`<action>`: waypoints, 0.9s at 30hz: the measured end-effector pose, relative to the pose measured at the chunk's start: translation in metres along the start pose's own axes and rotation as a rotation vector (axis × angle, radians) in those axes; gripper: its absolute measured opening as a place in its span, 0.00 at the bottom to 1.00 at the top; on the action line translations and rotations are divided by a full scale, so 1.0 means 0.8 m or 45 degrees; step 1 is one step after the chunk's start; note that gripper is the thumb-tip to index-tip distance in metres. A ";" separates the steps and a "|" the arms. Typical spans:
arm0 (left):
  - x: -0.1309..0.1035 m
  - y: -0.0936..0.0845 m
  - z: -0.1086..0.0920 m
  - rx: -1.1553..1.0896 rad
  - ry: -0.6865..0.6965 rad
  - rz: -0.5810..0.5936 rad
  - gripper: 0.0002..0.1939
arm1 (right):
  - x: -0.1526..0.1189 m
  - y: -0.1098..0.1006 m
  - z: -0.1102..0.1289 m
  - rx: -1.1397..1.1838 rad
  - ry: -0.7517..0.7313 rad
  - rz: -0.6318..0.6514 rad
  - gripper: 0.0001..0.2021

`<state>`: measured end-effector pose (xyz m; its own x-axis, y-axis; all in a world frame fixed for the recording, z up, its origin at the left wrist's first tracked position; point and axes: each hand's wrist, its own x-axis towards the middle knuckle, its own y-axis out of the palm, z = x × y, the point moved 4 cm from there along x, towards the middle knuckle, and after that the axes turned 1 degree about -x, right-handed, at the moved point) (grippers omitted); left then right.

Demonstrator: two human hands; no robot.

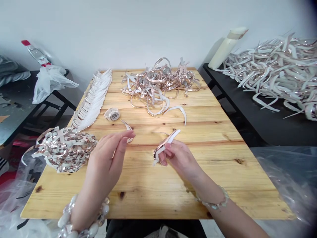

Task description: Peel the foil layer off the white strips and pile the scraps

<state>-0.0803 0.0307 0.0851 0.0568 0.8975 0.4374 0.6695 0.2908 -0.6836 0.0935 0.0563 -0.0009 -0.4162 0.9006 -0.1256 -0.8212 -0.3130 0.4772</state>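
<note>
My right hand (182,158) pinches a few curved strips (170,138), white on one face and shiny rose-gold on the other, above the middle of the wooden table. To the left, my left hand (106,152) is raised with its fingers stretched out and the thumb slightly apart, nothing visible in it. Just beyond its fingertips lie a few small curved strips (127,125). One loose white curved strip (182,110) rests farther back, beside a tangled heap of similar strips (160,79).
A neat overlapping row of white strips (94,99) runs along the table's (210,195) left side. Near it are a watch (112,114) and a pile of shiny scraps (66,148). A black side table (245,115) at right bears more strips (279,72) and a pale roll (228,48).
</note>
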 end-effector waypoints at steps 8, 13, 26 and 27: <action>-0.033 -0.096 0.057 0.645 -0.265 -0.684 0.05 | -0.006 0.004 0.005 0.064 -0.027 0.028 0.17; -0.049 -0.127 0.072 0.688 -0.322 -0.581 0.03 | -0.006 0.004 0.006 0.078 0.014 -0.021 0.18; -0.046 -0.124 0.084 1.020 -0.075 -0.164 0.08 | -0.003 0.004 0.006 0.127 0.023 -0.067 0.18; -0.051 -0.130 0.090 1.107 -0.029 -0.127 0.08 | -0.003 0.004 0.006 0.124 0.023 -0.074 0.18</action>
<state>-0.2059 -0.0123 0.0960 0.0069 0.8581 0.5134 -0.1324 0.5096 -0.8501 0.0940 0.0551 0.0052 -0.3768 0.9105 -0.1704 -0.8025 -0.2291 0.5509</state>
